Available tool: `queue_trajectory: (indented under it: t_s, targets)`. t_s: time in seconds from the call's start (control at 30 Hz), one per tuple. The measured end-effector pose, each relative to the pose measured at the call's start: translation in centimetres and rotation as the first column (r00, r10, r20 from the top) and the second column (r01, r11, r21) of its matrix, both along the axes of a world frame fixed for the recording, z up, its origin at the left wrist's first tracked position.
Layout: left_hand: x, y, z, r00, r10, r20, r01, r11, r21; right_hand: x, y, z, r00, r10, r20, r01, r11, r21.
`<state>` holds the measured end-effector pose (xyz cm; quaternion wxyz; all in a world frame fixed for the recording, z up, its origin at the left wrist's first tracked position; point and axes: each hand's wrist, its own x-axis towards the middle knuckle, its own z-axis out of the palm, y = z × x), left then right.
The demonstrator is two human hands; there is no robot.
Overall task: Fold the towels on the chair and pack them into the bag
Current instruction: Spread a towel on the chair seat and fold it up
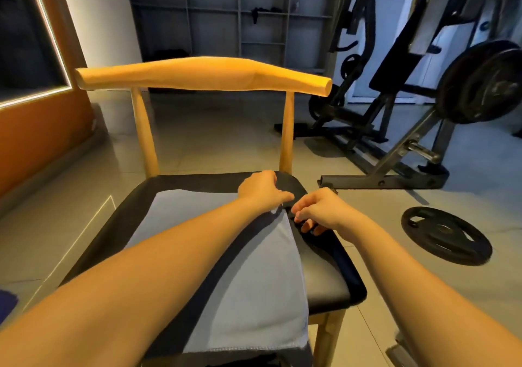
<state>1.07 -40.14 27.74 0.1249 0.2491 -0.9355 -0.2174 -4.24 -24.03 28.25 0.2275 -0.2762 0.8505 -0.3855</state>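
Two bare forearms reach over the chair (pixel 203 75). The grey towel (pixel 248 282) lies flat on its black seat. The left hand (pixel 262 190) holds the towel's far right corner with curled fingers. The right hand (pixel 319 211) is just beside it, fingers bent over a dark cloth (pixel 341 256); whether they grip it, I cannot tell

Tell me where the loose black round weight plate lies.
In the head view, the black round weight plate lies flat on the grey tiled floor at right, beside the wooden chair, nearer than the gym machine's grey metal base.
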Motion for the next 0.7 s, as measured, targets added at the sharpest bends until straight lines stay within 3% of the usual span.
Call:
queue_trajectory:
  t_s: [0.1, 0.27, 0.4, 0.5, 0.6, 0.7]
  targets:
    - [-1.8, -0.9, -0.6, 0.997, 0.054, 0.048, -0.055, 0.999, 0.002, -0.9, -1.1, 0.0, 1.000, -0.003, -0.012, 0.004, 1.000, 0.011]
    - [-1.2, -2.7, -0.5, 0.982, 0.103, -0.158, -0.026, 0.902, 0.430, -1.9, -3.7, -0.1, 0.999, -0.036, 0.011, 0.037, 0.993, -0.116]
    - [0.3, -3.3, 0.1, 0.976, 0.047, -0.213, 0.091, 0.801, 0.592, -2.1, -5.7, -0.3, 0.998, -0.060, -0.025, 0.054, 0.982, -0.179]
    - [2.3, -5.2, 0.3, 0.976, 0.044, -0.213, 0.071, 0.863, 0.500, -2.7, -6.6, -0.5, 0.988, -0.150, -0.026, 0.143, 0.972, -0.186]
    - [6.0, -9.7, 0.1, 0.987, 0.112, -0.116, -0.091, 0.980, 0.175, -3.2, -6.9, -0.7, 0.983, -0.181, -0.037, 0.179, 0.982, -0.053]
    - [10.3, -15.0, -0.5, 0.969, 0.238, 0.062, -0.237, 0.971, -0.033, -3.2, -6.9, -0.6, 0.978, -0.208, -0.025, 0.208, 0.978, 0.010]
